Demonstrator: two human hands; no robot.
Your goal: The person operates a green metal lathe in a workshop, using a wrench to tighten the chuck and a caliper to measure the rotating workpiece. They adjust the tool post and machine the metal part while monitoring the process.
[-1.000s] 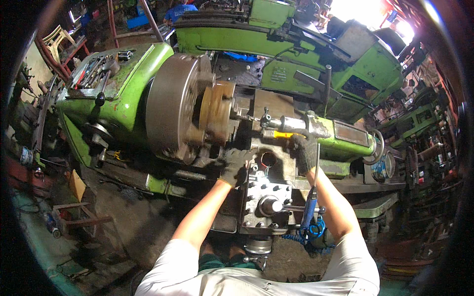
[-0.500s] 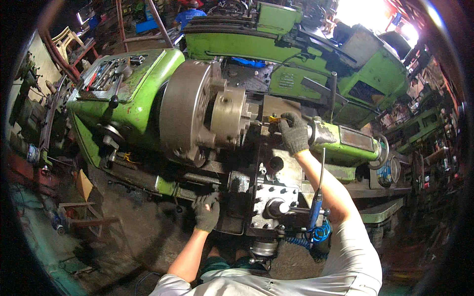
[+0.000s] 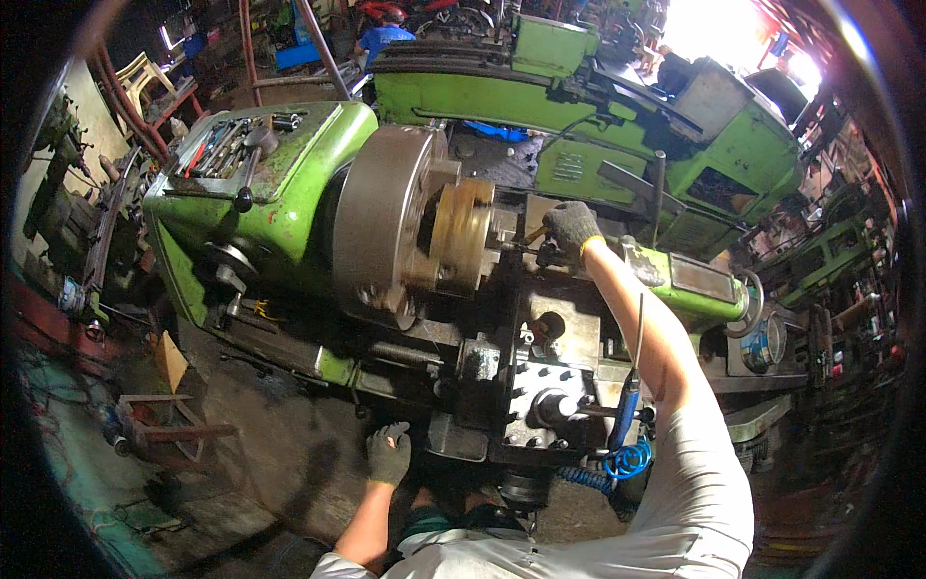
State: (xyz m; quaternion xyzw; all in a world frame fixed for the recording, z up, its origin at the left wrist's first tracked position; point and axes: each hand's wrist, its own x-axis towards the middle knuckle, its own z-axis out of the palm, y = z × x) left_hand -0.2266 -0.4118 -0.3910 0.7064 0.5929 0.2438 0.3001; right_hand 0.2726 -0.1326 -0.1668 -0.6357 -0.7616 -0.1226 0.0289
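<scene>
My right hand point(image 3: 571, 225), in a dark knit glove, is closed around a thin yellow-brown piece point(image 3: 533, 234), perhaps a handle; its kind is not clear. That piece points left toward the brassy, round workpiece point(image 3: 463, 234), which is blurred and held in the jaws of the big lathe chuck point(image 3: 381, 217). My left hand point(image 3: 390, 454), gloved the same way with some fingertips bare, hangs in front of the lathe, fingers loosely bent and nothing visible in them. Below my right forearm sits the tool post point(image 3: 548, 405) with its bolts and lever.
The green headstock point(image 3: 280, 193) carries a tray of tools point(image 3: 227, 145). At right stands the green tailstock point(image 3: 699, 280) with its handwheel. A blue air gun point(image 3: 625, 415) with a coiled hose hangs by the tool post. Another green machine point(image 3: 444, 101) lies behind; a person in blue point(image 3: 384, 39) is farther back.
My left hand has drawn back from the lathe carriage toward my body. My right hand has shifted slightly, its fingers turned more downward over the piece. The whole view has moved a little.
</scene>
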